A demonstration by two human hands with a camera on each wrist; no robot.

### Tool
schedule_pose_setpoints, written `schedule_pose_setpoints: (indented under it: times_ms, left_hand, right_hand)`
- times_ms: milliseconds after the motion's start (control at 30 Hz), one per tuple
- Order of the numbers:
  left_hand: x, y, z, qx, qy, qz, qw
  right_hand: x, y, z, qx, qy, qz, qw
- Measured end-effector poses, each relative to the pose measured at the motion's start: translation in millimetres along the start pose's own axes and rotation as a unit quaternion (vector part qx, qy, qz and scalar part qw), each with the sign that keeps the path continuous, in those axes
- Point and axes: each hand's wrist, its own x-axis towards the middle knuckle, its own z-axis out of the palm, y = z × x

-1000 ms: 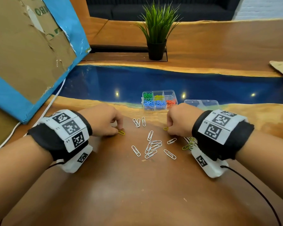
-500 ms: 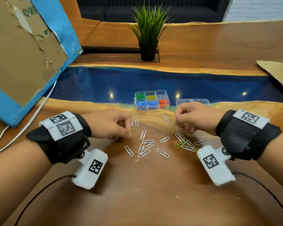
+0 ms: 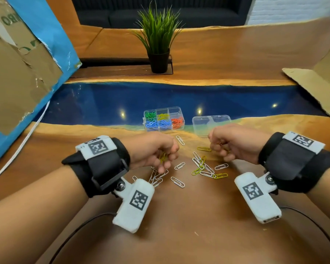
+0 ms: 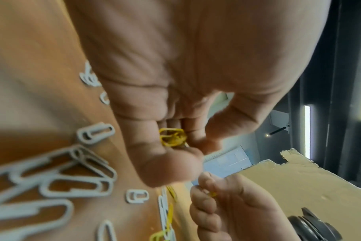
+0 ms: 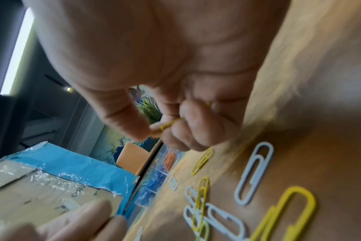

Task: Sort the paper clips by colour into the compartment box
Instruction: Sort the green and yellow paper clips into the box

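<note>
Picking up yellow clips, it seemed. Left hand (image 3: 152,153) curled shut round a small bunch of yellow clips (image 4: 172,137), tucked between fingers (image 4: 165,164) and palm. Right hand (image 3: 234,143) curled too, pinching one thin yellow clip (image 5: 171,124) between thumb and fingertips. More yellow clips (image 3: 203,149) and white clips (image 3: 177,181) lay loose on the counter (image 3: 179,225), just under and between both sets of fingers. Compartment box (image 3: 163,119) stood open past the fingertips, a little way off. Next, probably: carry both handfuls forward, find the yellow part of the box (image 3: 163,116), let go gently there and not over a neighbour.
</note>
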Motion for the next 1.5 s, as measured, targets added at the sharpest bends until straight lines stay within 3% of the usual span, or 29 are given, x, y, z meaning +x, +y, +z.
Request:
schedule_pose_setpoints:
  times_ms: [67,133,167,233,300,367,633,833,1033,1167,1267,1333,1433,1500]
  left_hand:
    - [4.5,5.6,7.3,0.009,-0.001,-0.014,1.0]
    - [10.7,9.3,13.5,0.116,0.016,-0.017,0.993]
    - [13.8,10.8,16.4,0.217,0.027,-0.011,0.976]
    - [19.8,13.1,22.9,0.409,0.046,0.02,0.911]
    - [22.7,14.7,29.6,0.514,0.064,0.027,0.855]
    - [25.9,14.5,35.5,0.563,0.077,0.031,0.822]
    - [34.6,22.5,51.9,0.642,0.076,0.061,0.76]
    - [35.6,18.1,50.9,0.624,0.062,0.051,0.777]
    - [30.6,17.2,39.6,0.544,0.075,0.045,0.834]
    - [26.4,18.2,31.6,0.43,0.079,0.033,0.899]
    - [26.0,16.1,26.1,0.245,0.081,0.038,0.965]
    - [25.6,14.9,21.7,0.16,0.085,0.049,0.982]
    - [25.9,13.7,16.3,0.094,0.074,0.067,0.991]
    - [27.8,12.6,13.1,0.057,0.069,0.074,0.993]
  right_hand:
    - [-2.2,-0.5,-1.3,-0.036,-0.007,-0.008,0.999]
    - [-4.6,-1.3,-1.4,-0.11,-0.004,-0.035,0.993]
    - [-5.5,-0.9,-0.7,-0.168,0.006,-0.058,0.984]
    - [-6.6,-0.2,1.1,-0.289,0.023,-0.112,0.951]
    - [-8.0,-1.0,4.8,-0.36,0.019,-0.143,0.922]
    - [-7.9,-2.5,8.7,-0.403,0.014,-0.144,0.904]
    - [-2.4,-0.4,17.7,-0.497,0.028,-0.128,0.858]
    - [-1.1,-1.1,13.9,-0.508,0.023,-0.122,0.852]
    - [-2.5,-1.0,11.6,-0.506,0.055,-0.118,0.853]
    - [-3.0,-1.6,11.8,-0.51,0.061,-0.119,0.85]
    - [-4.7,-3.5,15.7,-0.522,0.043,-0.107,0.845]
    - [-6.3,-5.5,18.0,-0.522,0.026,-0.091,0.848]
    - [-4.5,-6.8,12.5,-0.478,0.032,-0.075,0.875]
    - [-5.8,-6.9,6.5,-0.341,0.015,-0.034,0.939]
